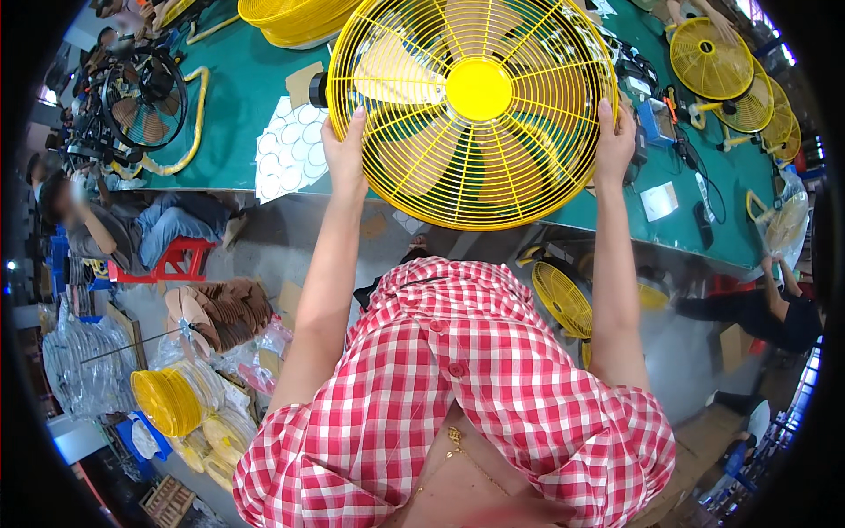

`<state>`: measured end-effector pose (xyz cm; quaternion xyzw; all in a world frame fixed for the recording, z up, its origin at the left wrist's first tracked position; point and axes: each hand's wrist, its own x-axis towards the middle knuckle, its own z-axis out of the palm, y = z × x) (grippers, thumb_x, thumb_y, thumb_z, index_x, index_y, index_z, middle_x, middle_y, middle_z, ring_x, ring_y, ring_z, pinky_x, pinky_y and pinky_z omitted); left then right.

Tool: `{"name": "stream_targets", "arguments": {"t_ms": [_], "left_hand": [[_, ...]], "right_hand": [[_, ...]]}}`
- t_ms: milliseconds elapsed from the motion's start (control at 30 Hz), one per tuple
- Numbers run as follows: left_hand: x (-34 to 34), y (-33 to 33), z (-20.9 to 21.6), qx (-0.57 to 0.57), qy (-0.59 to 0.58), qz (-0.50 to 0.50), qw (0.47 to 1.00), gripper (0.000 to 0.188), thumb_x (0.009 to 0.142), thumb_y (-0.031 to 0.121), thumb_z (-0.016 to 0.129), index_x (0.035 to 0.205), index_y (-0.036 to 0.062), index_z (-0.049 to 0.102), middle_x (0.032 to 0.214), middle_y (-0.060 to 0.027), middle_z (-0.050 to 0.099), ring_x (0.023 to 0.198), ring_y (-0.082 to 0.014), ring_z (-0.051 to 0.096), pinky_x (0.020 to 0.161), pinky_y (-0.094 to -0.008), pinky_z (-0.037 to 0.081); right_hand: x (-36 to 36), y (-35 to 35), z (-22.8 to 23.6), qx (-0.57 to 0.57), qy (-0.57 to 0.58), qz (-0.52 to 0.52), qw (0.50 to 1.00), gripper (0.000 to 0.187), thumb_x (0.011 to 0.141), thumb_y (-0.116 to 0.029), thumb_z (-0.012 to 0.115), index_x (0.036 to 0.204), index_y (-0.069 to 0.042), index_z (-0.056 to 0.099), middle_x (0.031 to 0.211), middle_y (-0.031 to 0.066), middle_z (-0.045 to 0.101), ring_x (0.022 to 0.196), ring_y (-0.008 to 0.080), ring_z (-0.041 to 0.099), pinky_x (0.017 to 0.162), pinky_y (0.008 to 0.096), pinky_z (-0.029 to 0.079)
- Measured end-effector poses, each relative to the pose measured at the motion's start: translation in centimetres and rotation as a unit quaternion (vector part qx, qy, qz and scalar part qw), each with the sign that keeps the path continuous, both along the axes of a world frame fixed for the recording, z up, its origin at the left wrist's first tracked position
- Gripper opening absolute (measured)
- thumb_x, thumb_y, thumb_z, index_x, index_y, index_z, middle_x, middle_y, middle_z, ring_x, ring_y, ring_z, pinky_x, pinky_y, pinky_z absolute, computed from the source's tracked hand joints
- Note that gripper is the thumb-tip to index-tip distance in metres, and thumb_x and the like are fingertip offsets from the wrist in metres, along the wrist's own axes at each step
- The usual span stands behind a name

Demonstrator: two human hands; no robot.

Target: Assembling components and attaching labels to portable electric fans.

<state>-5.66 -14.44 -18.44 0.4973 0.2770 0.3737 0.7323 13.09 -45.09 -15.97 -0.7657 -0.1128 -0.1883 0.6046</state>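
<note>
A round fan with a yellow wire guard (480,88) is held up between my two hands, over the near edge of the green table. Bronze-coloured blades show through the guard behind a solid yellow centre disc. My left hand (347,157) grips the rim at its lower left, thumb on the front. On the opposite side my right hand (615,145) clasps the rim, its thumb likewise in front. The fingers behind the rim are mostly hidden. A black knob (318,90) juts out at the fan's left side.
A sheet of round white labels (290,150) lies on the green table (233,114). Yellow guards (299,19) are stacked at the back. Left stands a black fan (145,99) beside a bent yellow tube (195,123); right, several yellow fans (709,57). People sit at both sides.
</note>
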Motion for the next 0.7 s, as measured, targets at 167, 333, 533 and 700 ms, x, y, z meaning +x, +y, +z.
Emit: {"name": "stream_targets", "arguments": {"t_ms": [167, 333, 533, 700], "left_hand": [[-0.5, 0.5, 1.3, -0.022, 0.074, -0.019, 0.997, 0.045, 0.079, 0.015, 0.068, 0.112, -0.0039, 0.044, 0.097, -0.0086, 0.057, 0.084, -0.0139, 0.057, 0.073, -0.0251, 0.047], [-1.2, 0.9, 4.7, -0.006, 0.034, -0.093, 0.995, 0.031, 0.080, 0.013, 0.065, 0.103, -0.0034, 0.051, 0.086, -0.0063, 0.060, 0.071, -0.0107, 0.058, 0.060, -0.0229, 0.049], [-1.3, 0.7, 7.4, -0.015, 0.021, -0.108, 0.994, 0.031, 0.082, 0.011, 0.062, 0.106, -0.0051, 0.051, 0.092, -0.0083, 0.060, 0.074, -0.0142, 0.061, 0.063, -0.0241, 0.051], [-1.4, 1.0, 7.9, -0.015, 0.008, -0.118, 0.993, 0.031, 0.082, 0.011, 0.061, 0.107, -0.0060, 0.051, 0.094, -0.0101, 0.060, 0.076, -0.0149, 0.061, 0.066, -0.0250, 0.051]], "right_hand": [[0.9, -0.2, 1.5, -0.063, 0.046, -0.013, 0.997, 0.050, 0.083, -0.042, 0.059, 0.095, 0.006, 0.061, 0.087, 0.0101, 0.058, 0.076, 0.0151, 0.053, 0.069, 0.0268, 0.042], [2.3, -0.1, 2.8, 0.004, 0.179, 0.002, 0.984, 0.055, 0.078, -0.046, 0.062, 0.092, 0.007, 0.063, 0.077, 0.0052, 0.060, 0.065, 0.0105, 0.052, 0.060, 0.0241, 0.042], [3.5, -0.6, 3.2, 0.047, 0.248, 0.042, 0.967, 0.056, 0.079, -0.038, 0.064, 0.113, 0.007, 0.055, 0.107, 0.0086, 0.060, 0.094, 0.0133, 0.055, 0.083, 0.0238, 0.041], [4.6, -1.0, 3.3, 0.062, 0.262, 0.054, 0.962, 0.050, 0.080, -0.033, 0.065, 0.110, 0.006, 0.057, 0.098, 0.0073, 0.063, 0.080, 0.0109, 0.059, 0.071, 0.0231, 0.046]]}}
